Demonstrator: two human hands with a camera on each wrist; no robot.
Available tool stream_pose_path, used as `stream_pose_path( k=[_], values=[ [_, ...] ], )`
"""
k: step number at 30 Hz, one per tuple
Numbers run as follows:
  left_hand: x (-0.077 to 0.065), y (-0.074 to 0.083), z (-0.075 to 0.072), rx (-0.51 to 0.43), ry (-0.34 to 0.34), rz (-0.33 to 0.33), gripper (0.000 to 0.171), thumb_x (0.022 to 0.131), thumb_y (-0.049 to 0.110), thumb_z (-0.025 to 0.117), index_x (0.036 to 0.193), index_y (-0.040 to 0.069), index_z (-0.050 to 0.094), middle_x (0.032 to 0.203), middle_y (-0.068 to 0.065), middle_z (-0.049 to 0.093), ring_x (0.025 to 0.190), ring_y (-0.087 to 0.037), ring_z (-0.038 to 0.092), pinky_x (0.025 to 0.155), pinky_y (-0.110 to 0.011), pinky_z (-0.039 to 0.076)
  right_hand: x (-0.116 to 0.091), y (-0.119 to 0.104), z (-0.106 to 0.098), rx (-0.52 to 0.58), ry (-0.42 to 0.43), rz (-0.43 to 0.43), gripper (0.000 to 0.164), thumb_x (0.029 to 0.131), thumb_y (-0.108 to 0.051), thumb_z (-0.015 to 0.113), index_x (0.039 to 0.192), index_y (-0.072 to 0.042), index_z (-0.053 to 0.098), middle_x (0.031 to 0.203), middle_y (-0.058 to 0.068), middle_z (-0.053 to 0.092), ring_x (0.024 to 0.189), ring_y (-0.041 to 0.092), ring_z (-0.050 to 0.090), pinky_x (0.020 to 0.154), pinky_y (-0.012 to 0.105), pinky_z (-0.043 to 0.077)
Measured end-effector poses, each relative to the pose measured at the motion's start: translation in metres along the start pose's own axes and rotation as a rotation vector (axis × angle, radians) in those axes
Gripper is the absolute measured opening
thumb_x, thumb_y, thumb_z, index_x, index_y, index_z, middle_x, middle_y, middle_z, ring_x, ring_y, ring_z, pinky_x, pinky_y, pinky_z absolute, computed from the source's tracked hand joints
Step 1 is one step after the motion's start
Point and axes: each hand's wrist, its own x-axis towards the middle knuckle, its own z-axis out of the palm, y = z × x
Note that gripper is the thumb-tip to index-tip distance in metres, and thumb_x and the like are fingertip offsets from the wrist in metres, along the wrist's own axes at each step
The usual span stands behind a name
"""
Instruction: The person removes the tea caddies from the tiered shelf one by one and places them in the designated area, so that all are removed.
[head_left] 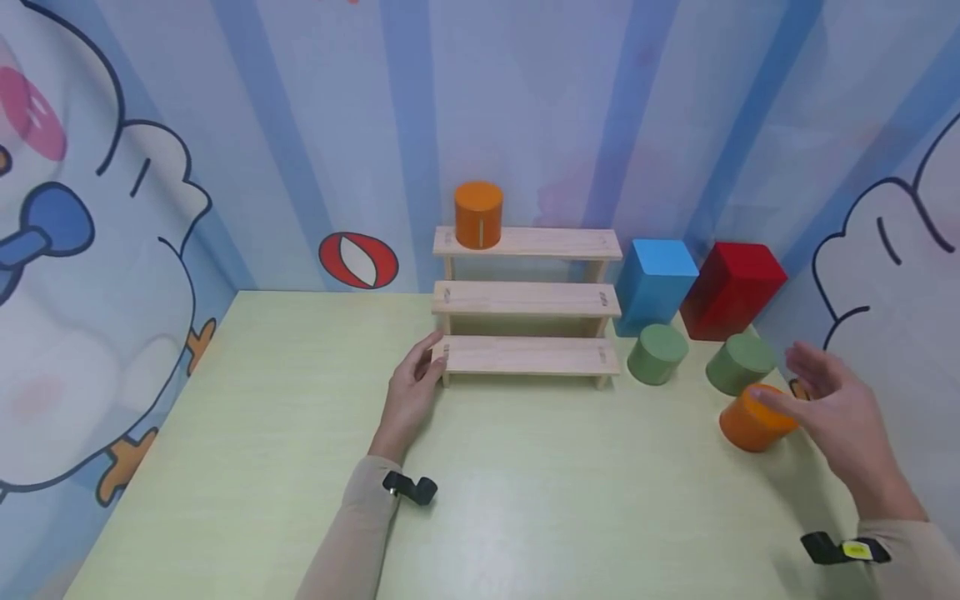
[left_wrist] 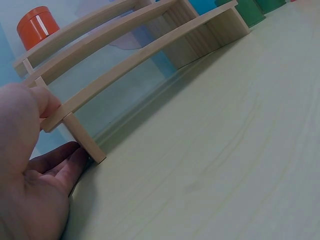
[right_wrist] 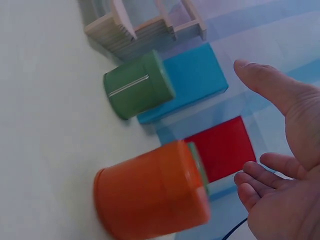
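Observation:
A three-step wooden shelf (head_left: pixel 527 356) stands against the back wall with an orange cylinder (head_left: pixel 478 217) on its top step. My left hand (head_left: pixel 408 392) holds the shelf's left end at the lowest step. In the left wrist view, the thumb meets the plank's end and the other fingers (left_wrist: pixel 75 162) are by the front leg. On the right, my right hand (head_left: pixel 840 417) is spread above and beside a second orange cylinder (head_left: pixel 757 419). The right wrist view shows a gap between that orange cylinder (right_wrist: pixel 150 192) and the fingers (right_wrist: pixel 257 177).
Right of the shelf, a blue block (head_left: pixel 655 287) and a red block (head_left: pixel 733 292) stand by the wall. Two green cylinders, one (head_left: pixel 657 354) near the shelf and another (head_left: pixel 741 364) behind the orange one, are in front of them. A pale table (head_left: pixel 525 492) lies beneath.

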Motion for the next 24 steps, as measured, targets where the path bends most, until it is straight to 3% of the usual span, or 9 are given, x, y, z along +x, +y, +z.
stream_pose_path(
  k=[4, 9, 11, 12, 15, 17, 19, 21, 24],
  values=[
    [0.0, 0.0, -0.001, 0.004, 0.005, 0.004, 0.046, 0.115, 0.04, 0.063, 0.159, 0.049, 0.056, 0.17, 0.005, 0.049, 0.156, -0.026, 0.048, 0.13, -0.05, 0.042, 0.005, -0.02, 0.001, 0.013, 0.013, 0.019, 0.105, 0.101, -0.055, 0.08, 0.18, -0.028, 0.015, 0.185, 0.01, 0.024, 0.169, 0.04, 0.025, 0.121, 0.011, 0.036],
    [0.0, 0.0, 0.0, -0.003, -0.001, 0.006, 0.046, 0.115, 0.04, 0.063, 0.159, 0.049, 0.056, 0.173, 0.005, 0.046, 0.158, -0.026, 0.046, 0.13, -0.05, 0.041, 0.013, -0.045, 0.003, 0.043, 0.025, 0.004, 0.1, 0.103, -0.057, 0.076, 0.18, -0.033, 0.017, 0.185, 0.003, 0.026, 0.17, 0.037, 0.025, 0.136, 0.051, 0.031],
    [0.0, 0.0, 0.0, -0.006, -0.002, 0.006, 0.046, 0.115, 0.04, 0.063, 0.159, 0.049, 0.056, 0.173, 0.005, 0.046, 0.158, -0.026, 0.046, 0.13, -0.051, 0.041, 0.017, -0.057, 0.003, 0.057, 0.029, -0.014, 0.099, 0.103, -0.057, 0.076, 0.18, -0.035, 0.019, 0.185, 0.0, 0.027, 0.17, 0.035, 0.025, 0.136, 0.057, 0.029],
    [0.0, 0.001, -0.001, -0.006, 0.0, 0.006, 0.046, 0.115, 0.04, 0.063, 0.159, 0.049, 0.056, 0.172, 0.005, 0.047, 0.158, -0.026, 0.046, 0.13, -0.051, 0.041, 0.02, -0.063, 0.004, 0.061, 0.03, -0.026, 0.098, 0.102, -0.058, 0.076, 0.179, -0.036, 0.019, 0.185, 0.0, 0.027, 0.17, 0.035, 0.025, 0.136, 0.058, 0.029],
    [0.0, 0.001, -0.001, -0.011, 0.006, 0.004, 0.046, 0.115, 0.04, 0.063, 0.159, 0.05, 0.057, 0.172, 0.005, 0.047, 0.157, -0.027, 0.047, 0.13, -0.051, 0.042, 0.029, -0.084, 0.005, 0.063, 0.034, -0.06, 0.098, 0.1, -0.06, 0.078, 0.178, -0.039, 0.023, 0.184, -0.003, 0.03, 0.169, 0.033, 0.027, 0.132, 0.037, 0.038],
    [-0.001, 0.001, -0.002, -0.013, 0.007, 0.0, 0.045, 0.115, 0.04, 0.064, 0.158, 0.049, 0.057, 0.172, 0.005, 0.047, 0.157, -0.027, 0.047, 0.13, -0.052, 0.041, 0.035, -0.098, 0.005, 0.067, 0.027, -0.082, 0.097, 0.1, -0.06, 0.078, 0.178, -0.039, 0.024, 0.183, -0.003, 0.031, 0.169, 0.032, 0.027, 0.123, 0.019, 0.043],
    [-0.001, 0.001, -0.002, -0.019, 0.002, -0.001, 0.046, 0.115, 0.039, 0.064, 0.159, 0.048, 0.057, 0.172, 0.005, 0.046, 0.158, -0.027, 0.046, 0.13, -0.052, 0.041, 0.041, -0.112, 0.004, 0.062, 0.026, -0.105, 0.097, 0.099, -0.06, 0.079, 0.177, -0.039, 0.026, 0.182, -0.003, 0.033, 0.168, 0.033, 0.03, 0.109, 0.008, 0.047],
    [-0.002, 0.002, -0.002, -0.02, -0.001, 0.0, 0.046, 0.115, 0.039, 0.064, 0.159, 0.047, 0.057, 0.172, 0.004, 0.047, 0.158, -0.027, 0.046, 0.13, -0.052, 0.041, 0.047, -0.128, 0.004, 0.055, 0.028, -0.126, 0.097, 0.098, -0.06, 0.079, 0.177, -0.038, 0.027, 0.182, -0.002, 0.034, 0.167, 0.033, 0.033, 0.114, 0.015, 0.049],
    [-0.001, 0.002, -0.002, -0.015, -0.004, 0.007, 0.046, 0.115, 0.038, 0.064, 0.16, 0.045, 0.057, 0.172, 0.004, 0.047, 0.158, -0.027, 0.045, 0.131, -0.051, 0.041, 0.055, -0.153, 0.005, 0.047, 0.04, -0.155, 0.098, 0.097, -0.061, 0.081, 0.176, -0.039, 0.029, 0.18, -0.003, 0.037, 0.165, 0.032, 0.036, 0.124, 0.039, 0.049]
  ],
)
